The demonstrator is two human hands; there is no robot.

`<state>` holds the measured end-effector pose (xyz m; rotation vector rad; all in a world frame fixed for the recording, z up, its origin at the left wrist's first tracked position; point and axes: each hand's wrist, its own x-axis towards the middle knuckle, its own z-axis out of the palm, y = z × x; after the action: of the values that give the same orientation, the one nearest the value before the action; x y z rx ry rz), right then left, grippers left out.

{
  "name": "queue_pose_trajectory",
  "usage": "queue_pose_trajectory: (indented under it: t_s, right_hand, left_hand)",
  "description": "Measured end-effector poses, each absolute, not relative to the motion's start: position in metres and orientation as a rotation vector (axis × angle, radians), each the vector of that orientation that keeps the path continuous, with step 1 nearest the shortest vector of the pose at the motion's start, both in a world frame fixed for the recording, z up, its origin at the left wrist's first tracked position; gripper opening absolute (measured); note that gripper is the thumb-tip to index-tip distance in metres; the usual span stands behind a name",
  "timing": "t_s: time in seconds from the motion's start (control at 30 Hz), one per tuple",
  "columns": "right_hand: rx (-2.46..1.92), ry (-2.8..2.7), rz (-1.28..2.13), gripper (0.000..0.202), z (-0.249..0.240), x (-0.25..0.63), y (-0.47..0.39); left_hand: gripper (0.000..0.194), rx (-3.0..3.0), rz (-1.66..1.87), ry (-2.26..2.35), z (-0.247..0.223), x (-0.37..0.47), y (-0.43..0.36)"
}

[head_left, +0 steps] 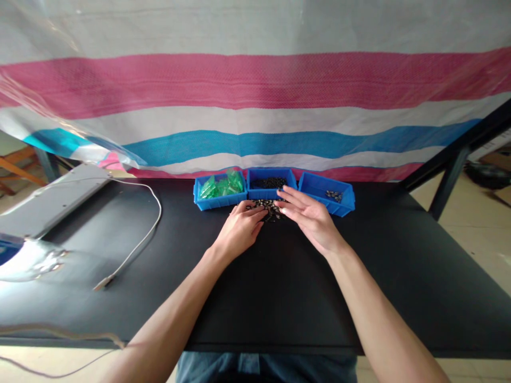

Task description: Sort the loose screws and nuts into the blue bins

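Observation:
A loose pile of small dark and metallic parts [271,207] lies on the black table, in front of the middle blue bin [255,192]. At the left edge of the pile, my left hand [242,226] rests palm down with its fingers slightly apart, touching the parts. My right hand [313,218] is at the right side of the pile, fingers stretched and spread, nothing visible held. Behind are the left blue bin [217,202] with green pieces, the middle bin with small black parts, and the right blue bin [346,205] with a few small metallic pieces.
A white cable [157,213] curves over the left of the table [279,298]. Beyond it are a flat grey metal panel [59,199] and a clear plastic bag [32,260]. A striped sheet [239,85] hangs behind the bins. A black metal frame [451,175] stands at right.

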<state>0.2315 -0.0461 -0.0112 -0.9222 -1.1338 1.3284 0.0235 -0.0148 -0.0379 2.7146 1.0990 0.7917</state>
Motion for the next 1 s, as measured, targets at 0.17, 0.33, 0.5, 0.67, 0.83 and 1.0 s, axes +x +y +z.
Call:
queue_pose_trajectory:
  t_s: [0.17,0.33,0.5,0.67,0.83,1.0]
  right_hand:
    - [-0.873,-1.141,1.335,0.058,-0.008,0.227,-0.050]
    - [-0.908,-1.163,1.342,0.045,-0.007,0.230,-0.050]
    - [-0.913,-1.163,1.367,0.042,-0.006,0.231,-0.050]
    - [-0.922,-1.144,1.381,0.040,-0.005,0.232,-0.050]
    - [-0.940,-1.112,1.369,0.036,-0.004,0.235,-0.049]
    - [-0.952,-1.100,1.359,0.034,-0.003,0.236,-0.049]
  left_hand:
    - [0.021,2.840,0.734,1.149,-0.039,0.028,-0.016]
    - [0.022,2.840,0.714,1.132,-0.036,0.030,-0.016]
    - [0.023,2.757,0.724,1.218,-0.038,0.033,-0.017]
    - [0.032,2.779,0.781,1.229,-0.038,0.035,-0.021]
    - [0.034,2.521,1.087,1.066,-0.033,0.034,-0.021]
    - [0.028,2.306,1.286,0.991,-0.030,0.033,-0.020]
